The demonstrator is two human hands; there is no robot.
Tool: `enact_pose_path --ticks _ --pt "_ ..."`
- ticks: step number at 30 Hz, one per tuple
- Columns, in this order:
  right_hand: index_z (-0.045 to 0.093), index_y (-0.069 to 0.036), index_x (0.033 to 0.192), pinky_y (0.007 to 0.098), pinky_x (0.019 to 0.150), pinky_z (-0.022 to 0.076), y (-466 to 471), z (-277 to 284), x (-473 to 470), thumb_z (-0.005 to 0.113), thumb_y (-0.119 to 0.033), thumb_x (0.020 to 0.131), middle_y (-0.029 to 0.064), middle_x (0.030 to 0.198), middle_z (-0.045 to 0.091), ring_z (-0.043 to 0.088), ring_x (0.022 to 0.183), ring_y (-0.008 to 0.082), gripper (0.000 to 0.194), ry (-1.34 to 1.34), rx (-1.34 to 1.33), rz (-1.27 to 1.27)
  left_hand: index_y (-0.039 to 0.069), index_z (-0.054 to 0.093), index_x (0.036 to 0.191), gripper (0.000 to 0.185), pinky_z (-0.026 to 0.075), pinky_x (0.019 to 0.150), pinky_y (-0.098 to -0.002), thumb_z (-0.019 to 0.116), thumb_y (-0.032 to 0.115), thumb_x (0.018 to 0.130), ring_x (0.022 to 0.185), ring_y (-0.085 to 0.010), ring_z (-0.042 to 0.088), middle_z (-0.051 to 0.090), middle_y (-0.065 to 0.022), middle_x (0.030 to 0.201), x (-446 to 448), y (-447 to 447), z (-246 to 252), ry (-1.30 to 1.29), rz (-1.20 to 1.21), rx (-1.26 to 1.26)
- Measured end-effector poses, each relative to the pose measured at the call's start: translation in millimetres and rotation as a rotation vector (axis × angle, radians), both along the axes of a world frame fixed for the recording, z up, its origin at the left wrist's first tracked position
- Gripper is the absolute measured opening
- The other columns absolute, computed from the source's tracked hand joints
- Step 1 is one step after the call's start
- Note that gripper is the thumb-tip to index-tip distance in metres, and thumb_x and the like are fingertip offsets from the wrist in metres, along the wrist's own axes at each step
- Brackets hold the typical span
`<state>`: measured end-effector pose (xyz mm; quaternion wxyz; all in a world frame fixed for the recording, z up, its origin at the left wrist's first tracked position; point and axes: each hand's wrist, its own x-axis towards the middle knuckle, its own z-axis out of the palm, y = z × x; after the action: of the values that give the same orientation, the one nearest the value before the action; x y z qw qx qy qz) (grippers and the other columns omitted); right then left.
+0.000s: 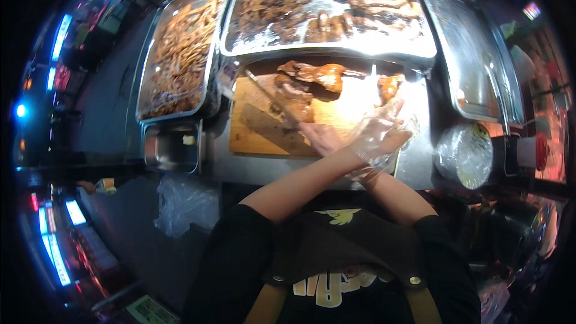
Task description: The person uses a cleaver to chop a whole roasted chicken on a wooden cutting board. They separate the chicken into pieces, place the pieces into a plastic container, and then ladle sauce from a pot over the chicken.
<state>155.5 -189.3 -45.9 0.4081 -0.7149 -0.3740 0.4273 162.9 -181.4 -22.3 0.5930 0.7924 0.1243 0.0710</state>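
Observation:
My forearms cross in front of me, the left over the right. My right hand (322,137) grips the handle of a knife (272,96), seen nearly edge-on. The blade slants up and left over a wooden cutting board (252,144) and throws a broad shadow on it. My left hand (380,137) wears a clear plastic glove and is at the board's right side, just below a glazed brown meat piece (389,86). Glare and the loose glove hide whether its fingers hold anything. Browned, glazed poultry (330,76) lies along the board's far edge, with another meat piece (294,99) beside the blade.
Beyond the board stands a wide steel tray (328,51) of cooked meats. A film-covered tray (209,67) of browned pieces flanks it left, a steel tray (463,54) right. Nearer are a small steel pan (172,162), a plastic-wrapped round container (465,155) and a plastic bag (186,204).

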Motion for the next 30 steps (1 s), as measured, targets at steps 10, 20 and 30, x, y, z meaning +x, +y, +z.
enact_pose_path --ticks 10,20,30 --pt "0.057 -0.002 0.080 0.0254 0.040 0.0363 -43.5 4.8 2.0 0.040 -0.037 0.102 0.0016 0.053 0.047 0.045 0.044 0.0092 0.044 0.047 0.111 -0.269 0.009 0.051 0.126 0.054 0.042 0.100 -0.0426 0.069 0.027 0.079 0.118 -0.0275 0.049 0.054 -0.0092 0.124 -138.6 137.2 -19.9 0.205 0.209 0.889" --pt "0.060 0.000 0.090 0.0250 0.043 0.0359 -67.2 6.1 6.1 0.041 -0.037 0.102 0.0003 0.052 0.046 0.045 0.046 0.0073 0.043 -0.128 0.169 -0.235 0.012 0.062 0.113 0.041 0.048 0.087 -0.0358 0.063 0.036 0.080 0.102 -0.0245 0.060 0.062 -0.0128 0.110 -94.3 169.1 -63.8 0.136 -0.194 1.392" --pt "0.061 0.002 0.077 0.0329 0.052 0.0432 -0.3 43.9 30.4 0.040 -0.051 0.099 0.0043 0.054 0.048 0.047 0.050 0.0146 0.060 -0.085 -0.230 0.279 0.008 0.056 0.113 0.050 0.051 0.079 -0.0385 0.077 0.017 0.069 0.088 -0.0276 0.062 0.061 -0.0145 0.098 -203.2 152.2 -78.7 -0.042 0.670 0.880"
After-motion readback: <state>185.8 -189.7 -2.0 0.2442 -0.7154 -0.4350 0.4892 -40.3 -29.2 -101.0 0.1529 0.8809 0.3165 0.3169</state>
